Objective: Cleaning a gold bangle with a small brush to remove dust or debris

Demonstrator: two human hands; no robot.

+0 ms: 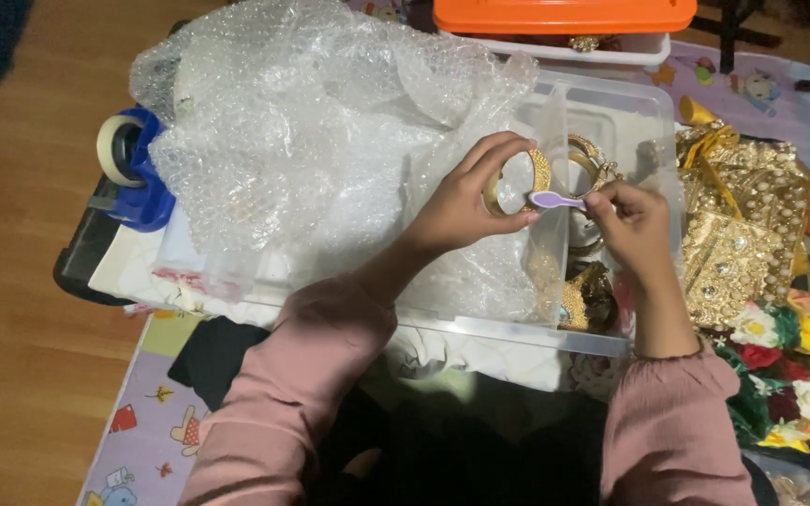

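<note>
My left hand (473, 199) grips a gold bangle (538, 169) upright above a clear plastic bin (611, 103). My right hand (632, 223) pinches a small purple tool (555, 200) whose tip touches the bangle's lower edge. Both hands hover over the bin's right compartment, where more gold bangles (592, 155) and jewellery pieces (585, 298) lie. A large crumpled sheet of bubble wrap (311, 131) fills the bin's left part, under my left wrist.
A blue tape dispenser (133, 159) sits left of the bin. An orange-lidded box (564, 17) stands behind it. Gold embroidered fabric (742, 225) and artificial flowers (789, 365) lie at the right. A patterned mat (142, 412) covers the wooden floor.
</note>
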